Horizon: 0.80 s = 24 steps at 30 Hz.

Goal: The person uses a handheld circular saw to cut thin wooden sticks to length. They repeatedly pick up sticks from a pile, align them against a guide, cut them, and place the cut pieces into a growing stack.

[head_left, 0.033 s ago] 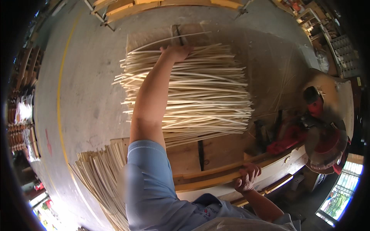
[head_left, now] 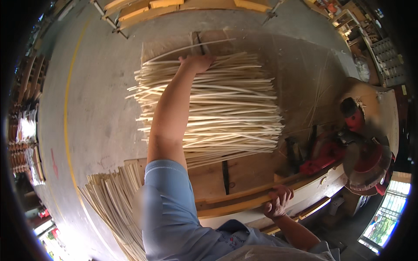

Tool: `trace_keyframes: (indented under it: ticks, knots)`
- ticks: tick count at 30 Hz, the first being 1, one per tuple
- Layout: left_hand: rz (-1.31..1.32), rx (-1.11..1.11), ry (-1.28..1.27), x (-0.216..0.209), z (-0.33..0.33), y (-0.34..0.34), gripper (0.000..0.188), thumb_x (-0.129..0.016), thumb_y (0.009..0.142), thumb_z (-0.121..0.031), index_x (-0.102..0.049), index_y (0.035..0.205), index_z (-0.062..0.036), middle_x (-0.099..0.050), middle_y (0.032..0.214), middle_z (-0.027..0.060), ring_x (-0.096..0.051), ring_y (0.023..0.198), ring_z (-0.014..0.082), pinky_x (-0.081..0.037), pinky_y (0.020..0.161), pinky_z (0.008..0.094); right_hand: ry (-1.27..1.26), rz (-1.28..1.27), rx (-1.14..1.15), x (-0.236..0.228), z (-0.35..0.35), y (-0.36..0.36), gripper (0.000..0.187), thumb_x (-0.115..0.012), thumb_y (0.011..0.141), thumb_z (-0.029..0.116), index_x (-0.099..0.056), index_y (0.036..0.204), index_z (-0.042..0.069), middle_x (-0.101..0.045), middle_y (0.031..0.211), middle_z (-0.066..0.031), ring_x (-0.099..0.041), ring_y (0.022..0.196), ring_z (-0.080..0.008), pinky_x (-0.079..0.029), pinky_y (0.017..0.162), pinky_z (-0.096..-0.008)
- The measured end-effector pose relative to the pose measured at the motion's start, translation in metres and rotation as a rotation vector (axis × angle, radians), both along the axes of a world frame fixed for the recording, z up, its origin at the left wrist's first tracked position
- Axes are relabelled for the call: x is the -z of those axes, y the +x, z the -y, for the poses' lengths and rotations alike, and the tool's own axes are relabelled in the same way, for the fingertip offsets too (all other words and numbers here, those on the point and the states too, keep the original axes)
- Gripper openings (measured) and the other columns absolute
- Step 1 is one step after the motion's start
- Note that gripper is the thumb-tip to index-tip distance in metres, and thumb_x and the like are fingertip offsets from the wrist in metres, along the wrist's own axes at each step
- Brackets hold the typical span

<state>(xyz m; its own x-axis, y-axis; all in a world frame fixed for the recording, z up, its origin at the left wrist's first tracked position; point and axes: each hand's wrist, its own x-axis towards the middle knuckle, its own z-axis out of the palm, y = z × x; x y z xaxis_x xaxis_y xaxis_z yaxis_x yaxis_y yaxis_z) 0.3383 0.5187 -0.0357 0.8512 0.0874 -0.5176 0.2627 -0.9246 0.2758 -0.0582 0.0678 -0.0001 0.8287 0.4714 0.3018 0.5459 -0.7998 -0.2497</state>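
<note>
A wide pile of pale, thin wooden-looking rods [head_left: 235, 104] lies crosswise on the bench top. My left arm stretches over it, and my left hand [head_left: 198, 63] rests palm down on the rods at the far edge, fingers spread. Its fingertips are partly hidden among them. One loose rod slants out beyond that hand. Close to my body, my right hand [head_left: 278, 201] has its fingers curled over the wooden rail [head_left: 239, 208] along the bench's near edge.
A red power saw [head_left: 365, 161] with a round guard stands at the right of the bench. Another bundle of rods [head_left: 115, 195] hangs at the near left. A rack with yellow boards [head_left: 161, 11] is at the far side. Grey floor with a yellow line [head_left: 67, 100] runs along the left.
</note>
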Motion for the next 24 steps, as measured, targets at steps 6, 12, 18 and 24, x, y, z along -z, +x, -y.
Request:
trace_keyframes:
  ticks: [6, 12, 18, 24]
  knots:
    - [0.147, -0.167, -0.007, 0.002, 0.000, 0.026, 0.055, -0.044, 0.108, -0.056, -0.056, 0.154, -0.0285, -0.046, 0.164, 0.0092, -0.037, 0.153, 0.0374, -0.033, 0.121, 0.0593, 0.041, 0.007, -0.005, 0.002, -0.001, 0.006, 0.029, -0.054, 0.096, 0.042, -0.062, 0.105, 0.016, -0.063, 0.117, -0.0102, -0.059, 0.111, -0.0333, -0.040, 0.098, -0.0545]
    - [0.139, -0.263, 0.110, 0.006, 0.003, 0.050, 0.073, -0.052, 0.104, -0.055, -0.029, 0.169, -0.0313, -0.015, 0.179, 0.0046, -0.011, 0.163, 0.0388, -0.022, 0.128, 0.0579, 0.069, 0.038, 0.001, -0.006, -0.004, 0.009, 0.026, -0.059, 0.097, 0.040, -0.063, 0.104, 0.015, -0.067, 0.113, -0.0082, -0.063, 0.109, -0.0299, -0.043, 0.099, -0.0507]
    - [0.167, -0.237, 0.166, 0.003, 0.003, 0.053, 0.070, -0.053, 0.103, -0.055, -0.043, 0.162, -0.0186, -0.039, 0.168, 0.0131, -0.035, 0.156, 0.0368, -0.018, 0.128, 0.0624, 0.086, 0.031, -0.007, -0.008, -0.006, 0.007, 0.030, -0.060, 0.099, 0.045, -0.063, 0.105, 0.015, -0.067, 0.116, -0.0073, -0.063, 0.111, -0.0293, -0.043, 0.099, -0.0508]
    - [0.225, -0.278, 0.000, 0.006, -0.004, 0.043, 0.062, -0.051, 0.104, -0.054, -0.072, 0.131, -0.0022, -0.068, 0.141, 0.0191, -0.060, 0.136, 0.0357, -0.043, 0.117, 0.0516, 0.095, 0.057, -0.014, -0.005, -0.006, 0.010, 0.030, -0.062, 0.098, 0.043, -0.062, 0.107, 0.015, -0.067, 0.117, -0.0073, -0.062, 0.113, -0.0295, -0.043, 0.100, -0.0516]
